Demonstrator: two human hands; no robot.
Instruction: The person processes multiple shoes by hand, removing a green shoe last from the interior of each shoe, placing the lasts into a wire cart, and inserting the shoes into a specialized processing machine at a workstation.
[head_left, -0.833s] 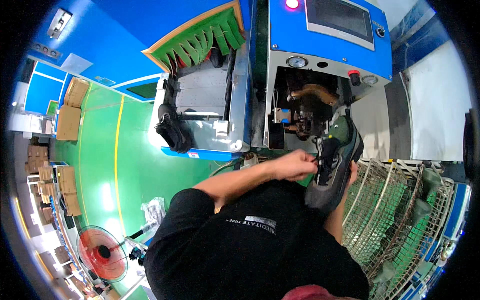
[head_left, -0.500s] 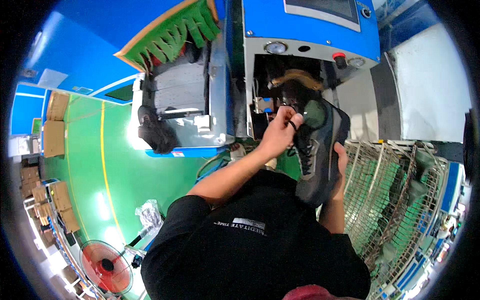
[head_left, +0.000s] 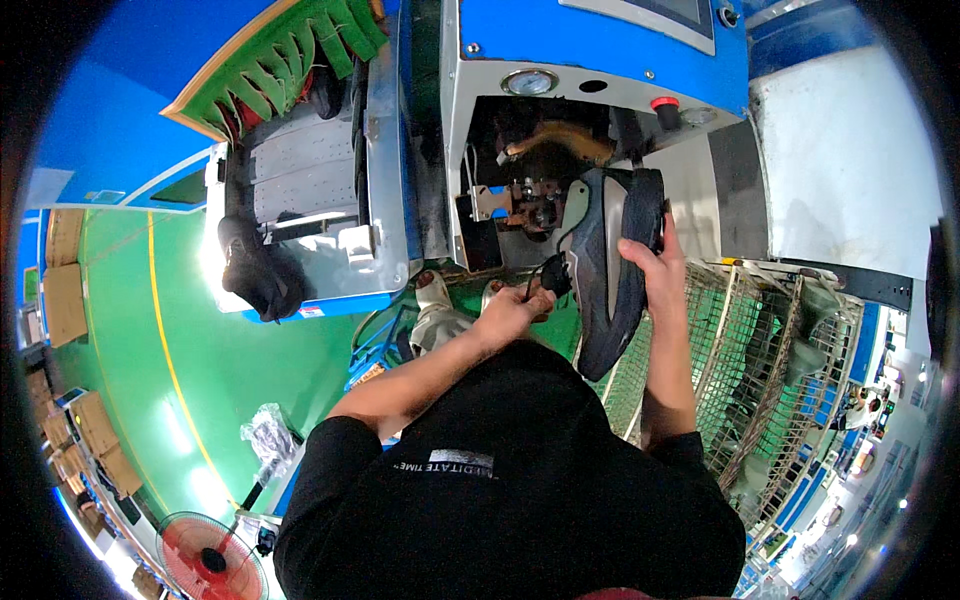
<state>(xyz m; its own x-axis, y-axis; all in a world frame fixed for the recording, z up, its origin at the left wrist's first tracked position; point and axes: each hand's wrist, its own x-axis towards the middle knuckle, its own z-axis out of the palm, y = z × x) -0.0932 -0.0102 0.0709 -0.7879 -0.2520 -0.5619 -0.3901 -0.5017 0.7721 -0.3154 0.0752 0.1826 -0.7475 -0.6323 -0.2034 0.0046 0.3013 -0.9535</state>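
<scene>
The shoe is gray and black, with a green part near its top. It is up in the right hand, tipped on its side, its dark bottom turned right and its black laces on the left.

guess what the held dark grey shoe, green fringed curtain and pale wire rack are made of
Held dark grey shoe: probably synthetic fabric, judging by its mostly matte side. Green fringed curtain: perhaps felt or rubbery sheet, as its dull strips curl. Pale wire rack: apparently dull metal, from its thin crossing bars.
</scene>
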